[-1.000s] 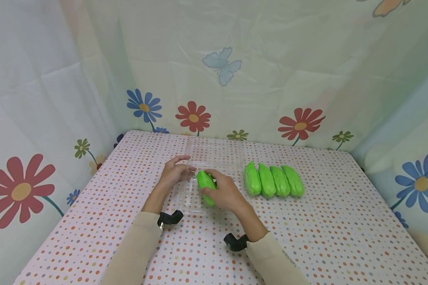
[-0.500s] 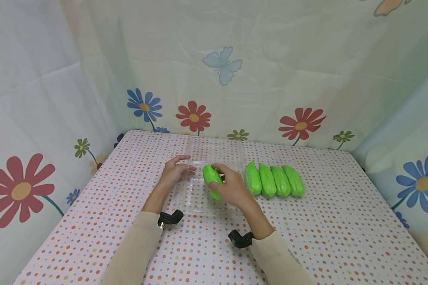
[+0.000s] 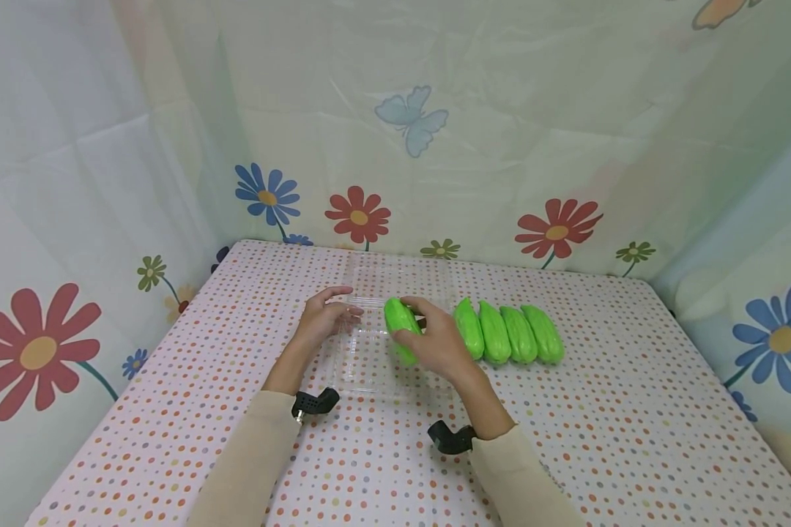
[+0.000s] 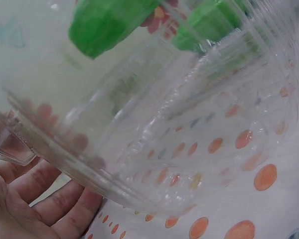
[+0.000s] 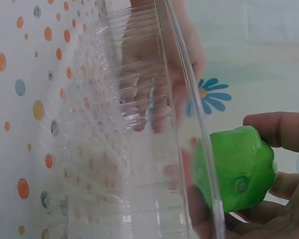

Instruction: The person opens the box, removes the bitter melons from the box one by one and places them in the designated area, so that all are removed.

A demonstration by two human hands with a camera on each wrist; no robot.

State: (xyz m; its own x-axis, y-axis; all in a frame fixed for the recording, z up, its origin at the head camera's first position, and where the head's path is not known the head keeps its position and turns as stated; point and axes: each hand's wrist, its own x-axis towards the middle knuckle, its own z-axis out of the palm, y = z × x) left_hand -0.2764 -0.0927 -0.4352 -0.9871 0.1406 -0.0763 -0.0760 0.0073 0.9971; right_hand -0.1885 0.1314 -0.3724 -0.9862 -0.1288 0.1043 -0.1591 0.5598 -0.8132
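In the head view my right hand [image 3: 438,340] grips a bright green, ribbed, elongated toy vegetable [image 3: 400,318], fingers and thumb around its sides. It is held over a clear plastic clamshell box [image 3: 362,389]. The right wrist view shows the blunt end of this green toy vegetable [image 5: 239,169], with a small stub, overlapping the box rim. My left hand [image 3: 319,318] lies along the left side of the box. Seen in the left wrist view, its fingers [image 4: 55,204] are relaxed beside the box wall; the thumb is mostly hidden.
Several matching green toy vegetables [image 3: 506,335] lie side by side to the right of the box. The box's transparent lid [image 3: 398,274] is folded back behind it. A dotted cloth [image 3: 600,410] covers the table, and a flowered curtain [image 3: 474,146] stands behind and at both sides.
My right hand has lifted the green toy vegetable and shifted it rightward and slightly back, toward the right side of the box. My left hand has stayed in place.
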